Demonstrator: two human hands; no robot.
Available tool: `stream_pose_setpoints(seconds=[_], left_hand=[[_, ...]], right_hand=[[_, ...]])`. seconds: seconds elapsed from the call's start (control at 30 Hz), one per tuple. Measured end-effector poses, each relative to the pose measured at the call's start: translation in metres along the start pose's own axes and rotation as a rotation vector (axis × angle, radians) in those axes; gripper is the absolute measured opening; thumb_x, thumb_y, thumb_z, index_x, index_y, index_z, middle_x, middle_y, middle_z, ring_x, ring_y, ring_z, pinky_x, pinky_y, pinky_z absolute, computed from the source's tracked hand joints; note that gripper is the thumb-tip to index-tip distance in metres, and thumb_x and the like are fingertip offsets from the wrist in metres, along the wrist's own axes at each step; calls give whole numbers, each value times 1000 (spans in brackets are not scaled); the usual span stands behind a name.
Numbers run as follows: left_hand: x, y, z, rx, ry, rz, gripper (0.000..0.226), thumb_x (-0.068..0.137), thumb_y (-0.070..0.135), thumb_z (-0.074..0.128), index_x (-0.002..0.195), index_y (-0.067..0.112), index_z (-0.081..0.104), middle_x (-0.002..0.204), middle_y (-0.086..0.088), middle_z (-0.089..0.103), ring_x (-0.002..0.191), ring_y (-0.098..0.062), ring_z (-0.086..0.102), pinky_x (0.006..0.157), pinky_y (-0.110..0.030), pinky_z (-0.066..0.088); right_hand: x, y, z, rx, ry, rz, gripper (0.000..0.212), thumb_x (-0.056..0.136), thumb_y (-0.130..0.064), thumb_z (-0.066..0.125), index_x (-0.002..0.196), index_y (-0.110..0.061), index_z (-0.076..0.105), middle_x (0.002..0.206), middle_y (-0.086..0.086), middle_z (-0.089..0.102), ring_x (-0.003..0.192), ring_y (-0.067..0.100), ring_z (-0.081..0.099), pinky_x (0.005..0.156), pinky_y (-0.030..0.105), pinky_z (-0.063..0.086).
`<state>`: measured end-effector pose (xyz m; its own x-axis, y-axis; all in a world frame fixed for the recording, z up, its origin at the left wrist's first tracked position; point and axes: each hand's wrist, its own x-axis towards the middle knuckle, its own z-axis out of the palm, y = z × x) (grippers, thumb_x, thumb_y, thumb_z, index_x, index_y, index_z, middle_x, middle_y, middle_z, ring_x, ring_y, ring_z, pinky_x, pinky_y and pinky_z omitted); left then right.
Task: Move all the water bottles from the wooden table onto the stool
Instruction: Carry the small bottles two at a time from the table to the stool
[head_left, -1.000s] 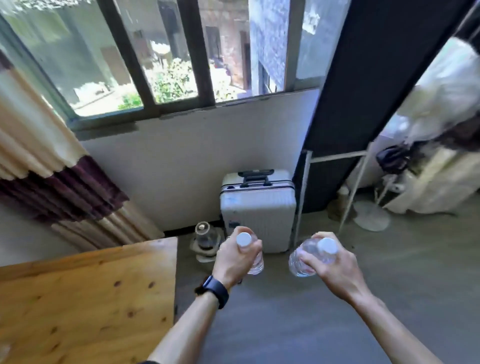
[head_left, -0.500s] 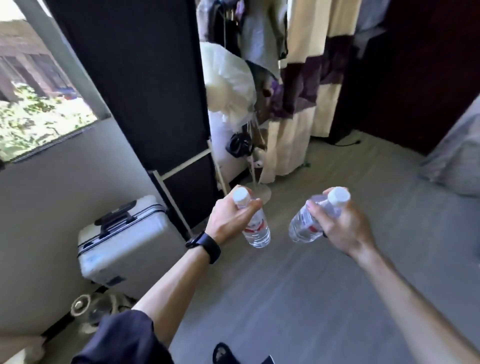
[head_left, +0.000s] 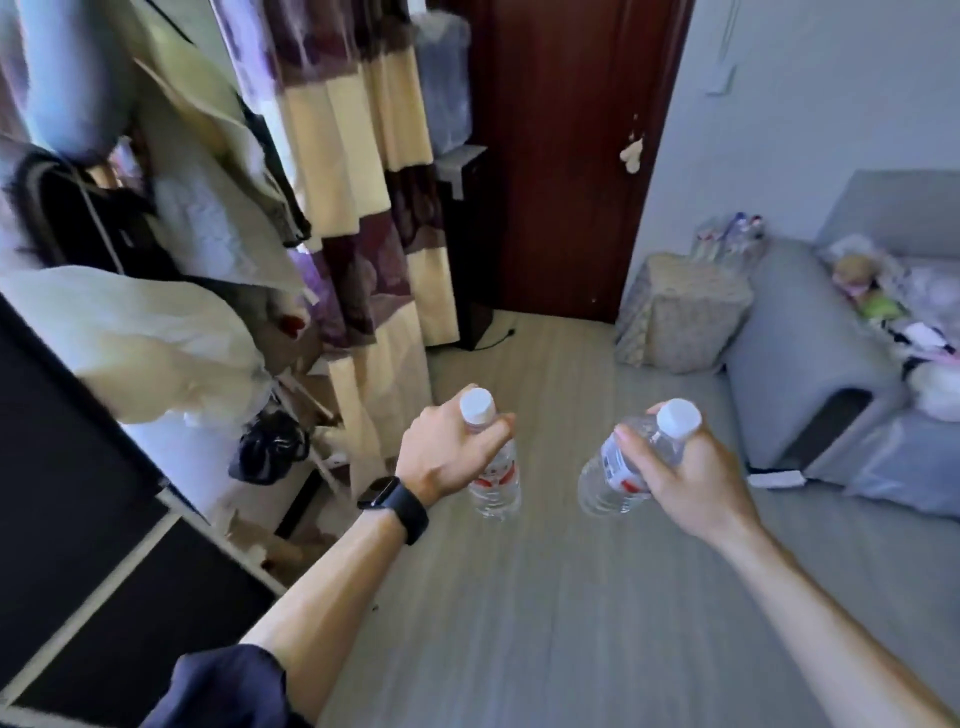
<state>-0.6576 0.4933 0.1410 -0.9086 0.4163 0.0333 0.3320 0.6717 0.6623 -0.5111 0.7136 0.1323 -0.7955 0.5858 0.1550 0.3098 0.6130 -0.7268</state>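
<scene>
Left hand (head_left: 452, 457): fingers curled round the neck of the left bottle (head_left: 496, 478), white cap up, body hanging near upright; wristwatch (head_left: 395, 501) on the wrist.

Right hand (head_left: 675, 478): fingers wrapped round the shoulder of the right bottle (head_left: 613, 473), which tilts with its base toward the left bottle, the two apart.

Both bottles: carried in the air above the floor (head_left: 545, 597).

Stool (head_left: 685, 312), draped in patterned cloth: well ahead and to the right of both hands, beside the sofa (head_left: 810, 374) arm, near the door (head_left: 566, 156).

Cluster of bottles (head_left: 730, 236): behind the stool's far edge; whether they stand on it cannot be told.

Handling note: hold firm below the caps, bring the right bottle upright before lowering, and set each base flat on the top one at a time, since the cloth cover may let a bottle tip.
</scene>
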Motion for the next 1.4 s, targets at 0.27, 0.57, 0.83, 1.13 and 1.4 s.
stream_pose_setpoints(seconds=[0.27, 0.57, 0.83, 1.13, 1.4], left_hand=[[157, 57, 47, -16, -74, 92, 40, 71, 64, 47, 88, 30, 59, 80, 11, 70, 84, -20, 64, 79, -37, 56], [306, 145, 145, -22, -167, 147, 37, 70, 64, 48, 85, 32, 61, 81, 12, 70, 83, -16, 65, 78, -36, 57], [418, 186, 212, -2, -164, 92, 38, 70, 68, 48, 85, 37, 64, 85, 15, 71, 88, -15, 67, 80, -37, 57], [576, 200, 307, 29, -291, 64, 42, 69, 68, 45, 85, 33, 63, 83, 15, 69, 83, -13, 65, 73, -32, 56], [748, 248, 367, 57, -383, 83, 47, 73, 73, 42, 91, 32, 57, 84, 9, 70, 83, -23, 66, 77, -40, 57]], right_hand=[[101, 39, -38, -51, 218, 139, 72, 67, -84, 50, 97, -19, 58, 73, -7, 68, 76, 21, 61, 68, 33, 46], [250, 127, -75, -21, 292, 186, 81, 69, -89, 48, 101, -15, 61, 77, -8, 70, 87, 28, 65, 67, 32, 44], [390, 196, -103, -16, 239, 233, 85, 65, -91, 44, 104, -16, 59, 87, 1, 71, 96, 33, 65, 77, 37, 50], [545, 276, -81, -52, 150, 320, 94, 61, -100, 36, 93, -13, 57, 72, -5, 68, 78, 24, 65, 69, 35, 51], [694, 315, -83, -11, 174, 387, 95, 64, -97, 42, 110, -16, 58, 88, -9, 72, 88, 17, 67, 77, 39, 55]])
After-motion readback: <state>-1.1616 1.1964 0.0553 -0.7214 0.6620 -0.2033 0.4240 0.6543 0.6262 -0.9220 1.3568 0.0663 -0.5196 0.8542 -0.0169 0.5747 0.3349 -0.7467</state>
